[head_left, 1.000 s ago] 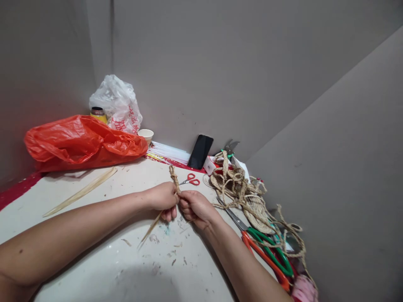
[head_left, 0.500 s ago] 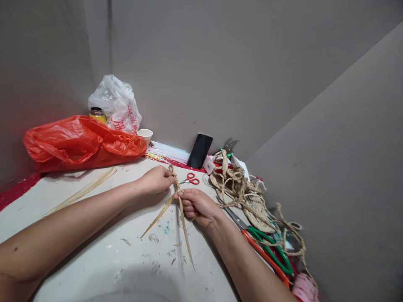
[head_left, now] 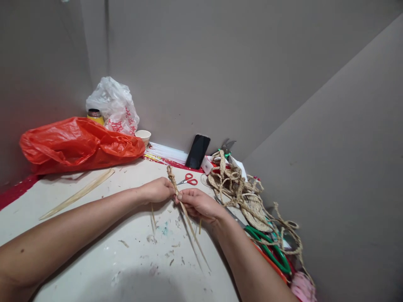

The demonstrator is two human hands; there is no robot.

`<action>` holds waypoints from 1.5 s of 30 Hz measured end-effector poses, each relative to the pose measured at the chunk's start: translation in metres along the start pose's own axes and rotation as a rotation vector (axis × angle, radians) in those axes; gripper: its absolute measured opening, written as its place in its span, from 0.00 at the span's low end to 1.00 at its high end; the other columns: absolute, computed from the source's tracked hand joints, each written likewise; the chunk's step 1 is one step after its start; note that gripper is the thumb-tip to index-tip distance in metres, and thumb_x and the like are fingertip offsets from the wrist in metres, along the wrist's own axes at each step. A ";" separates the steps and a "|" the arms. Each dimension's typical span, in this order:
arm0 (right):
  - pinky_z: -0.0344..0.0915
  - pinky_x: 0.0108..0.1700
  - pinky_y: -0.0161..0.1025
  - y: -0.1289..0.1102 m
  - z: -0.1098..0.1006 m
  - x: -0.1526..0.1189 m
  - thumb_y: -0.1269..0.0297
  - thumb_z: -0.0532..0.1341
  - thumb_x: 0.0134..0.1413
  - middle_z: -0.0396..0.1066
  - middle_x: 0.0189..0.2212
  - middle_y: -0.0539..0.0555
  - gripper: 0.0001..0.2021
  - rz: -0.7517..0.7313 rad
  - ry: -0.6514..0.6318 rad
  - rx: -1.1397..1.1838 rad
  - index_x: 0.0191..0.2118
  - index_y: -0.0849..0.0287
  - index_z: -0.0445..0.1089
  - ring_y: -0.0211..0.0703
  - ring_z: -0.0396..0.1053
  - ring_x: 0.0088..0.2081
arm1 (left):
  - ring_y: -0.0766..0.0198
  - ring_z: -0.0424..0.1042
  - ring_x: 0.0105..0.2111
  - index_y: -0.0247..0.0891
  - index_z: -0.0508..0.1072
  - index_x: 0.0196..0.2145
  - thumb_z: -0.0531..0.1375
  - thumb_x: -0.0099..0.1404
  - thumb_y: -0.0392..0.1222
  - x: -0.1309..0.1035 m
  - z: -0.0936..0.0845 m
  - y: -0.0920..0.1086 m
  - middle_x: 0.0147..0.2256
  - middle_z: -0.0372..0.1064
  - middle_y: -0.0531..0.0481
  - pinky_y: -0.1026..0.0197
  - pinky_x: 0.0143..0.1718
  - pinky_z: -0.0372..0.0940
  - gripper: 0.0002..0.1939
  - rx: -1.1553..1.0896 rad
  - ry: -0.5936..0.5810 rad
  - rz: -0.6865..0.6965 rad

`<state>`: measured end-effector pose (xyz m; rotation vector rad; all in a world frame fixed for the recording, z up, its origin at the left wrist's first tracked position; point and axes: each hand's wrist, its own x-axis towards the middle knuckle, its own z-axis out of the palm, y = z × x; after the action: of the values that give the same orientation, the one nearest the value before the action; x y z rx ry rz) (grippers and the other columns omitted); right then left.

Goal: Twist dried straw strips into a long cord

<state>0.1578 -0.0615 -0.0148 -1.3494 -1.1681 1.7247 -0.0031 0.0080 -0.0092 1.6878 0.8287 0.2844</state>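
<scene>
Over the middle of the white table (head_left: 132,264), both my hands meet at a short braid of dried straw strips (head_left: 171,177). My left hand (head_left: 161,190) is closed, its fingertips pinching the braid from the left. From the right, my right hand (head_left: 197,203) pinches the lower end of the braid between thumb and forefinger. A long loose strip (head_left: 195,235) trails from the pinch toward me, and shorter ends stick out below each hand. Just beyond the hands lie small red-handled scissors (head_left: 190,179), touched by neither hand.
A flat straw strip (head_left: 78,193) lies at left. Behind it are a red plastic bag (head_left: 82,140), a white bag (head_left: 115,102) and a paper cup (head_left: 144,136). A phone (head_left: 197,151) leans on the wall. Coiled braided cord (head_left: 248,197) and green-handled shears (head_left: 267,247) crowd the right edge.
My left hand has slid down the braid and now meets my right hand. The loose strips have shifted: the long one swings right, and the one formerly pointing left is mostly hidden.
</scene>
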 end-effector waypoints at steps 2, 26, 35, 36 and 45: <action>0.35 0.15 0.31 0.000 0.002 0.000 0.57 0.60 0.48 0.47 0.10 0.40 0.12 -0.041 0.037 -0.150 0.27 0.63 0.67 0.28 0.39 0.13 | 0.71 0.60 0.22 0.32 0.73 0.23 0.52 0.54 0.38 0.002 -0.001 -0.002 0.22 0.68 0.52 0.68 0.26 0.53 0.11 0.045 -0.005 0.007; 0.45 0.18 0.31 -0.009 0.026 -0.008 0.64 0.50 0.53 0.52 0.11 0.44 0.13 -0.086 0.298 -0.590 0.21 0.61 0.64 0.31 0.47 0.14 | 0.74 0.52 0.16 0.34 0.65 0.16 0.53 0.52 0.36 0.003 0.011 -0.008 0.14 0.58 0.56 0.67 0.20 0.47 0.10 -0.172 0.013 -0.029; 0.52 0.23 0.32 -0.002 0.049 -0.018 0.70 0.51 0.52 0.67 0.16 0.51 0.13 -0.119 0.342 -0.884 0.19 0.60 0.62 0.34 0.60 0.17 | 0.74 0.43 0.10 0.37 0.59 0.16 0.54 0.52 0.34 -0.005 0.014 0.003 0.09 0.47 0.60 0.65 0.13 0.37 0.10 -0.284 0.039 -0.161; 0.52 0.23 0.32 -0.005 0.050 -0.022 0.69 0.52 0.52 0.67 0.16 0.51 0.13 -0.131 0.295 -0.902 0.18 0.60 0.62 0.34 0.60 0.18 | 0.74 0.44 0.10 0.37 0.59 0.16 0.54 0.52 0.33 -0.006 0.013 0.003 0.09 0.48 0.60 0.65 0.13 0.37 0.10 -0.284 0.037 -0.162; 0.54 0.21 0.31 -0.020 0.015 -0.019 0.51 0.56 0.52 0.62 0.15 0.48 0.19 -0.333 0.586 -0.488 0.21 0.60 0.63 0.34 0.59 0.18 | 0.76 0.41 0.11 0.36 0.60 0.16 0.59 0.50 0.39 -0.005 0.000 0.005 0.09 0.46 0.61 0.65 0.15 0.33 0.11 -0.409 -0.118 -0.148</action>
<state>0.1475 -0.0742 0.0117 -1.6697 -1.3967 0.7494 -0.0052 0.0046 -0.0032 1.2439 0.7448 0.2314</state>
